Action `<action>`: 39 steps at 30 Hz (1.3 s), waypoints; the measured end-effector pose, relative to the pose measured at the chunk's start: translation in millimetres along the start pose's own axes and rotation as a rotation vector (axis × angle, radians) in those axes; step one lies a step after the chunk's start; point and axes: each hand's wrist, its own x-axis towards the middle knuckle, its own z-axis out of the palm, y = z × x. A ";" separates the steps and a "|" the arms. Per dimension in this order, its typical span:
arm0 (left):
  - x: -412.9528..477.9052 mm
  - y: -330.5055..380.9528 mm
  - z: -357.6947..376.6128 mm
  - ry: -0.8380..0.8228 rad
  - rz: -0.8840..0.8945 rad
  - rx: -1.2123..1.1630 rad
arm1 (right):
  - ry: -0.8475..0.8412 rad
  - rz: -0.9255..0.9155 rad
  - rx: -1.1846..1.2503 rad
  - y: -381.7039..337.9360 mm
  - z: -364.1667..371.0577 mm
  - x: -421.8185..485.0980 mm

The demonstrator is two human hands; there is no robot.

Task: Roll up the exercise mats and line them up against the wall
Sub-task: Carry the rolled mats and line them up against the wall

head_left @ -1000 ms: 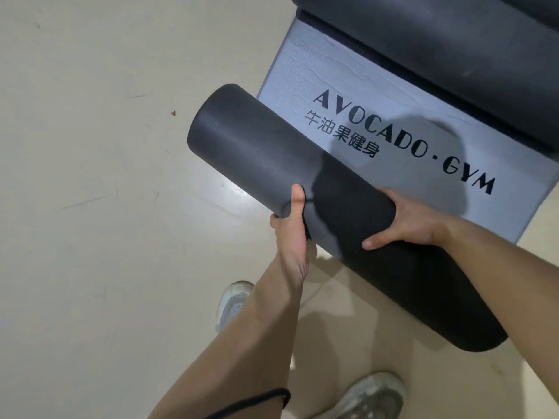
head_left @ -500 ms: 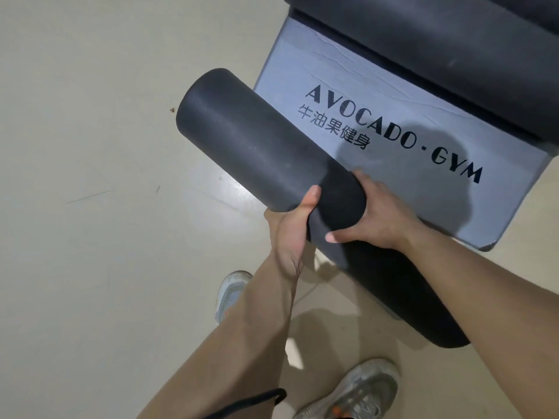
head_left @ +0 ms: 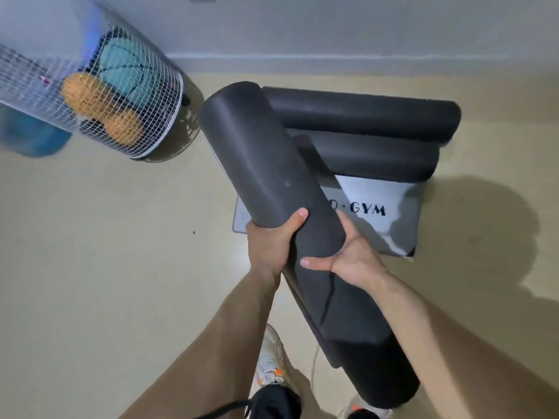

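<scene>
I hold a rolled dark grey exercise mat off the floor, tilted with its far end up and to the left. My left hand grips its left side with the thumb over the roll. My right hand cups it from below on the right. Beyond it, two more rolled dark mats lie side by side on the floor near the white wall. They rest on the far part of a flat grey mat printed "GYM".
A white wire basket with orange and teal balls stands at the left by the wall. A blue object is beside it. Beige floor spreads to the left and right. My shoes are below the roll.
The roll has been lifted and swung more upright, away from the flat mat. My view has risen, so the wall, basket and two other rolls show. Both hands keep their hold.
</scene>
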 end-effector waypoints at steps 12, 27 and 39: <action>-158.8 118.4 312.7 -0.380 0.110 0.223 | 0.378 0.037 0.141 24.2 -328.3 -150.9; -239.2 115.7 742.5 -0.662 0.104 0.438 | 0.674 0.191 0.348 174.9 -682.5 -181.7; -234.9 61.5 1049.2 -0.679 -0.013 0.533 | 0.663 0.304 0.274 334.4 -937.4 -109.9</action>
